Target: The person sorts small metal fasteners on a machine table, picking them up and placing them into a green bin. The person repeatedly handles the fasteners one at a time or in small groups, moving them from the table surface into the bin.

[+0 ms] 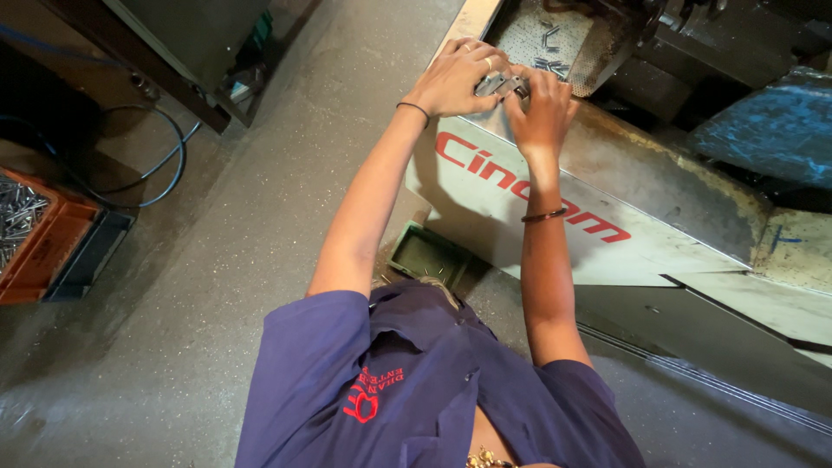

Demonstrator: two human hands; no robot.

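Head view, hands: the left hand (452, 78) and the right hand (544, 108) meet over a small grey metal part (500, 85), fingers of both curled and pinching it from either side
Left fingers: bent over the part's near-left end, a ring on one of them, a thin dark band on the wrist behind
Right fingers: pressed together and folded over the part's right end, a thin bangle on the forearm behind
Metal part: held between the two sets of fingertips, just above the edge of the machine housing (555, 225)
Beyond the fingers: a perforated metal tray (542, 35) with a few short metal pieces lying in it
Below the fingers: the pale, sloping, stained sheet-metal panel of the machine housing, with red lettering
Near the elbows: a small green tray (429, 256) on the floor against the machine's foot
Floor: grey, speckled concrete floor (225, 260), worn and dusty
Far left of the fingers: an orange crate (48, 247) holding shiny metal pieces, and a blue cable (169, 165) looping across the floor
Clothing: dark blue shirt with red stitching, close to the camera
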